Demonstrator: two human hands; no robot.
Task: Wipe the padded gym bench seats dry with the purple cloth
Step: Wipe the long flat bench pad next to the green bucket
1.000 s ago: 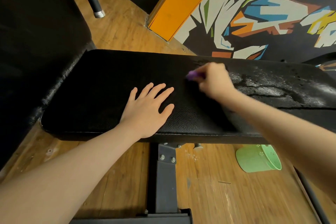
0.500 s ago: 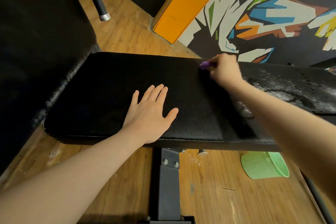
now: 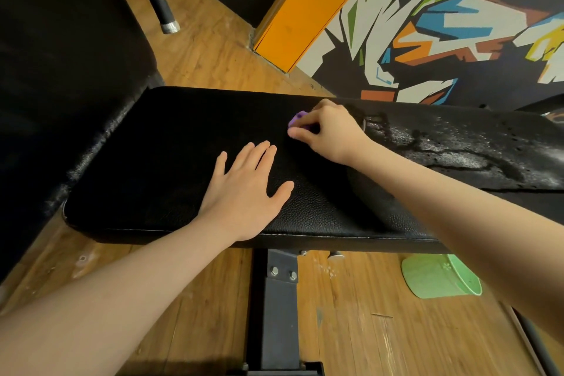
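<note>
A black padded bench seat [image 3: 158, 162] stretches across the middle of the view. Its right part [image 3: 464, 159] glistens with water streaks and droplets; its left part looks dull and dry. My right hand [image 3: 329, 131] grips a bunched purple cloth [image 3: 297, 119] against the pad near the far edge, at the left border of the wet patch. Only a small corner of the cloth shows past my fingers. My left hand [image 3: 247, 189] lies flat on the dry pad, fingers straight and spread, close to the near edge.
A green plastic cup [image 3: 439, 278] lies on its side on the wooden floor under the bench's right part. The bench's metal post [image 3: 280, 308] stands below centre. Another black pad [image 3: 61, 70] fills the left. A painted wall and orange column [image 3: 305, 3] stand behind.
My right hand with the cloth swept toward the far edge of the pad and has come back slightly nearer and left. My left hand stayed flat in place.
</note>
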